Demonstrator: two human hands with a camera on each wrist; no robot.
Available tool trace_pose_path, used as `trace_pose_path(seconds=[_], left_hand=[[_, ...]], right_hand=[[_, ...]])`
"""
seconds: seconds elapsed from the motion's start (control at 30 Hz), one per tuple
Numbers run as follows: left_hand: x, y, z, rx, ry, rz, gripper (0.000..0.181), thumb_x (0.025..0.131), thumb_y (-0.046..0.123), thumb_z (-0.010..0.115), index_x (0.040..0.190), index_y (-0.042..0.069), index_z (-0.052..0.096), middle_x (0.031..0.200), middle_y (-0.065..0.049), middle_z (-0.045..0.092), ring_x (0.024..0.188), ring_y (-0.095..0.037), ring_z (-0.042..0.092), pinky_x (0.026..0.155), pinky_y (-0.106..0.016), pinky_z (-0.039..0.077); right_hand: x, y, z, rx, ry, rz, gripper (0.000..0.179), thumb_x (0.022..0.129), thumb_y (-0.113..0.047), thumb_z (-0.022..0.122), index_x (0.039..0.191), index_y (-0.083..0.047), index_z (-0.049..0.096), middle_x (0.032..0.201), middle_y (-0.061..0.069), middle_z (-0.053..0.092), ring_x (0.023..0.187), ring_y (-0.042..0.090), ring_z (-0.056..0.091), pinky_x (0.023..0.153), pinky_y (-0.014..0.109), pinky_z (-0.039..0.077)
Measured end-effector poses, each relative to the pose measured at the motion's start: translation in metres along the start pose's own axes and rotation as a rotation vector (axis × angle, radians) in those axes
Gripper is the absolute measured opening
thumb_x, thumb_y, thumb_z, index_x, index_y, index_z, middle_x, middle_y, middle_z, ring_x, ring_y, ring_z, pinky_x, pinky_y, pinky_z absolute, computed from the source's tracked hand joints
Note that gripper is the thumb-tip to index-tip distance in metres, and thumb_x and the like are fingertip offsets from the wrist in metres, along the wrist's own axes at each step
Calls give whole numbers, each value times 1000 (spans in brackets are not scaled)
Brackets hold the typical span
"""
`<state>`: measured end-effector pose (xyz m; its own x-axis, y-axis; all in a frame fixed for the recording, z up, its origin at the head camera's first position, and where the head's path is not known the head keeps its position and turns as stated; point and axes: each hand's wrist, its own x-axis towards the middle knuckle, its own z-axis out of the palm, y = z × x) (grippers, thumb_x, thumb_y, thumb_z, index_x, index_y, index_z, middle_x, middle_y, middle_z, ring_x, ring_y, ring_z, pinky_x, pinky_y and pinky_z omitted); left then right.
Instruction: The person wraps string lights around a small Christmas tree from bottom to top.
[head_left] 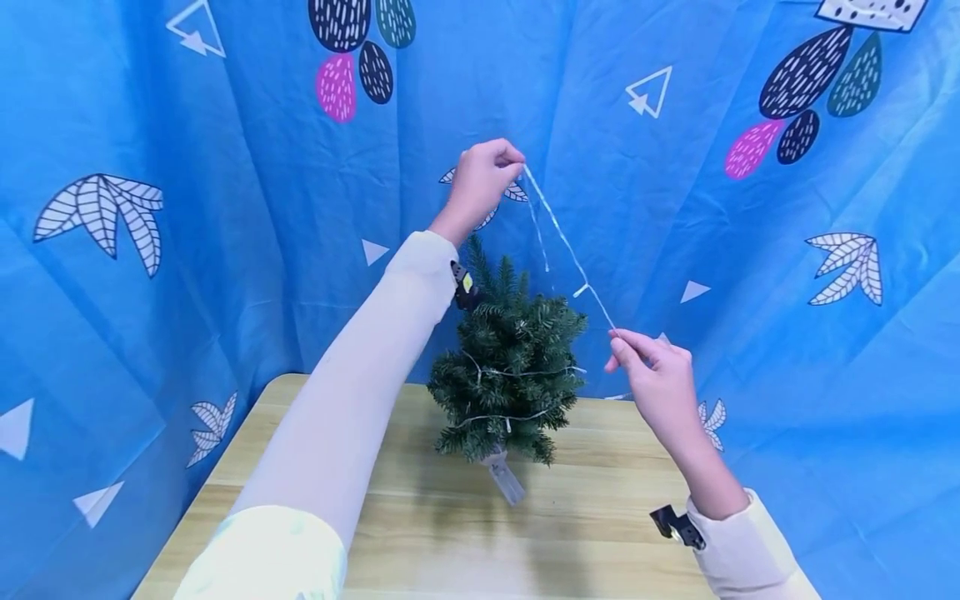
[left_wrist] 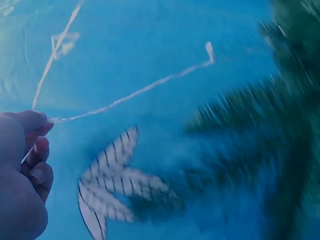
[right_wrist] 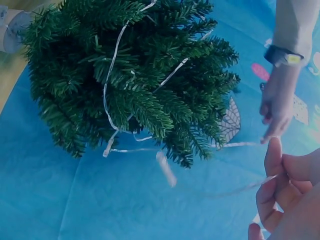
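A small green artificial Christmas tree (head_left: 517,333) stands on the table, with turns of a thin, clear-wired string of lights (head_left: 501,372) around its branches. Above the treetop my left hand (head_left: 483,177) pinches the light string between thumb and fingertips. Lower down, to the right of the tree, the right hand (head_left: 663,379) pinches the same string. Between the two hands the wire slants, fairly straight, with a small bulb (head_left: 581,290) sticking out. Another length hangs from the left fingertips toward the tree. In the right wrist view, string also runs from the right fingers toward the branches.
A pale translucent piece (head_left: 506,479) shows at the foot of the tree. The light wood table (head_left: 600,533) reaches back to a blue patterned curtain (head_left: 255,167). Black bands with small devices circle both wrists, the left one (head_left: 465,283) overlapping the treetop.
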<state>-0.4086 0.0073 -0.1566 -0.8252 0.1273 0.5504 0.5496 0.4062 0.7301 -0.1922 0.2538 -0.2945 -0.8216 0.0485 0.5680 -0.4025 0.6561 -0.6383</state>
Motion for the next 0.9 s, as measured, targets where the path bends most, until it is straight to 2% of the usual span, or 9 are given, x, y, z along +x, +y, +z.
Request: trace_pose_path(seconds=[0.07,0.2,0.3,0.43,0.6,0.73,0.9], left_hand=[[-3,-13,-8,49,2,-20,19,100,23,64,112,12,75,116,2,74,107,-10,66,93,-27,50],[-10,-35,-22,72,-12,-91,20,100,23,64,113,12,74,120,1,72,110,-12,65,93,-30,50],[-17,-49,-29,57,-29,-137,20,100,21,65,115,10,73,122,-2,71,111,-15,65,91,-31,52],[-27,-68,-34,40,-33,-174,19,99,19,66,113,9,73,121,-4,71,107,-17,66,87,-30,53],[-43,-93,-41,-21,-26,-227,19,98,19,67,112,8,74,118,-6,71,103,-17,63,84,-30,51],[-60,-109,-49,-85,-26,-295,20,97,22,69,112,10,73,117,-7,70,100,-19,61,84,-33,51],[-84,-123,-58,-188,-24,-375,26,97,29,69,116,12,72,122,-4,68,108,-22,60,89,-35,51]], right_hand=[[0,-1,1,7,1,0,30,103,-28,59,116,-5,75,78,11,74,77,4,52,122,57,18],[1,-5,7,14,0,-11,27,102,-29,61,107,-7,77,77,8,74,80,4,54,122,60,12],[0,-9,12,19,-13,-22,25,102,-29,62,103,-9,77,76,4,73,81,7,54,119,57,15],[-2,-15,19,17,-27,-35,24,102,-30,62,100,-12,77,74,0,72,78,9,53,105,47,23],[-7,-24,26,13,-58,-67,21,102,-28,62,98,-14,77,73,-3,71,79,9,53,102,44,24],[-13,-34,30,6,-90,-84,20,102,-28,62,98,-15,77,73,-7,70,80,10,51,100,43,23],[-22,-43,32,5,-91,-117,17,102,-24,62,94,-17,77,73,-9,69,77,9,48,97,40,23]])
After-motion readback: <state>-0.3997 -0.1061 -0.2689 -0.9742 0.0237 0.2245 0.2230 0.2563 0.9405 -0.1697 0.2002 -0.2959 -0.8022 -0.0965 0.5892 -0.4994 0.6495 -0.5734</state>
